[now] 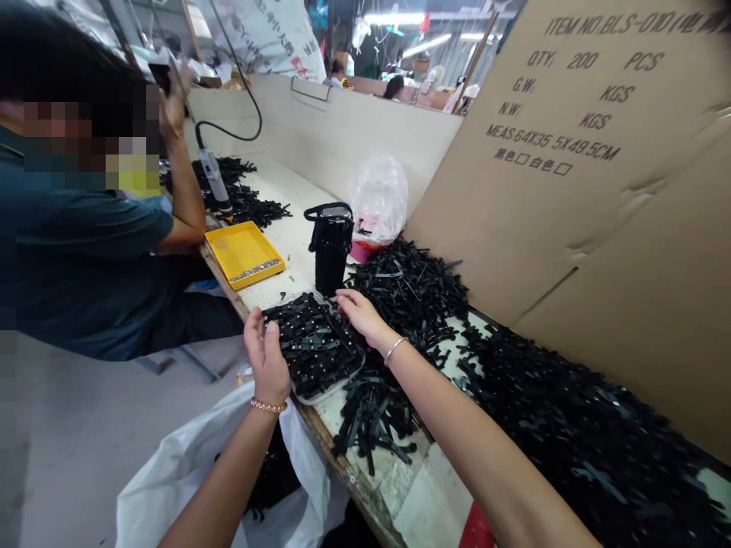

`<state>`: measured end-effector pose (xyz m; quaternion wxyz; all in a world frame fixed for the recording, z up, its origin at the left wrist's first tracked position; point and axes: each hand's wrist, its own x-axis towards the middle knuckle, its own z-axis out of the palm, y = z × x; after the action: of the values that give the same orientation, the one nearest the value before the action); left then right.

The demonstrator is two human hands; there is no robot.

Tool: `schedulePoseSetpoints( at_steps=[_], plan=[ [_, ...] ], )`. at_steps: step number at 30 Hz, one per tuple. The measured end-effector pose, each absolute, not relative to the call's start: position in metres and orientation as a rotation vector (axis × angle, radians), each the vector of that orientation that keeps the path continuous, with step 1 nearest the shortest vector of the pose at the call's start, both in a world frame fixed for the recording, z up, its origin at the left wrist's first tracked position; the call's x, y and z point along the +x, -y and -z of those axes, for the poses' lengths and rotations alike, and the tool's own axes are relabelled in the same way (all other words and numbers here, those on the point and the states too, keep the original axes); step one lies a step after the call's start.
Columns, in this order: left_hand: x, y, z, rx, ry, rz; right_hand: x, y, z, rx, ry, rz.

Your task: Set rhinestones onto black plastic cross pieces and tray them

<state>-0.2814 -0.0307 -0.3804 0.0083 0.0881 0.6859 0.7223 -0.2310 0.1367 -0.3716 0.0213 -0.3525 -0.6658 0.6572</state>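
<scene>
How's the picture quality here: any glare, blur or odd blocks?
Head view: the overhead tube light glares white; same view: the co-worker has square blocks masking part of the head; same view: the right-hand pile of black parts mostly merges into near-black; same view: left hand and right hand look fairly sharp.
</scene>
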Motion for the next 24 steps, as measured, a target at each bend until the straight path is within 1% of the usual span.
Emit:
schedulePoseSetpoints(
  at_steps=[7, 13, 24],
  plan=[
    [-0.28, 0.031, 0.38, 0.259, -2.117, -2.275, -0.24, -0.146, 0.374, -1.124, 2.347, -1.966],
    [-0.281, 0.032, 0.381, 0.235, -2.133, -2.248, -0.246, -0.149, 0.381, -1.124, 2.449, -1.876],
    [-0.28, 0.032, 0.378, 0.202, -2.174, -2.218, -0.252, -0.165, 0.381, -0.931, 2.754, -1.806]
  ],
)
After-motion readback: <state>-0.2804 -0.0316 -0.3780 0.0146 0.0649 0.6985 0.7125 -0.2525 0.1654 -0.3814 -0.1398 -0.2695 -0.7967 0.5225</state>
